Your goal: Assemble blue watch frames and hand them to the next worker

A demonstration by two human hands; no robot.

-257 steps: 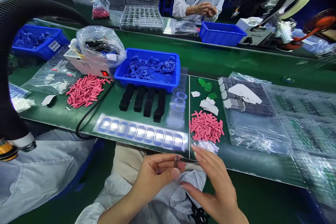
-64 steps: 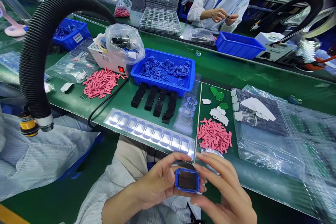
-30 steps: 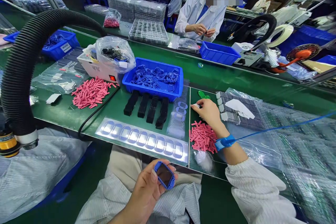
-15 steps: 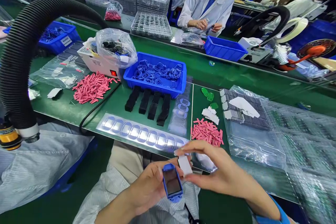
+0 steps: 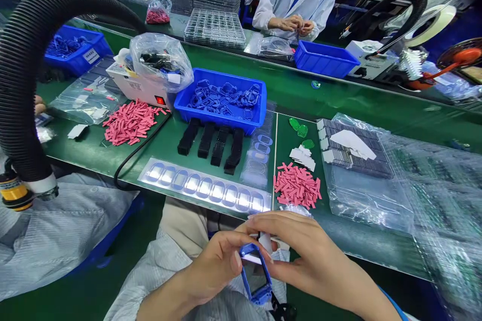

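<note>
My left hand [image 5: 211, 266] is closed round a blue frame [image 5: 245, 281] with a glassy window, thumb on its left rim. The frame is tilted, and a bright reflection crosses its upper part. Close on its right, my right hand [image 5: 297, 251] pinches a small white piece [image 5: 265, 242] between thumb and fingers. Its thumb is at the frame's right edge; whether it presses on the frame is hard to tell. Part of the white piece is hidden by the fingers. Beyond the hands lie a strip of clear oval films [image 5: 205, 185] and a pile of pink strips [image 5: 297, 185].
A blue bin [image 5: 220, 118] of blue frames stands behind several black stacks [image 5: 205, 141]. Green pieces [image 5: 302, 131] and a bag with dark parts [image 5: 361, 155] lie right. A black hose [image 5: 22, 60] arches at left. A person's hands [image 5: 297, 25] work across the bench.
My right hand has moved left over the white piece, closer to the frame. The frame has tilted and shifted slightly right and down. The whole view has shifted a little.
</note>
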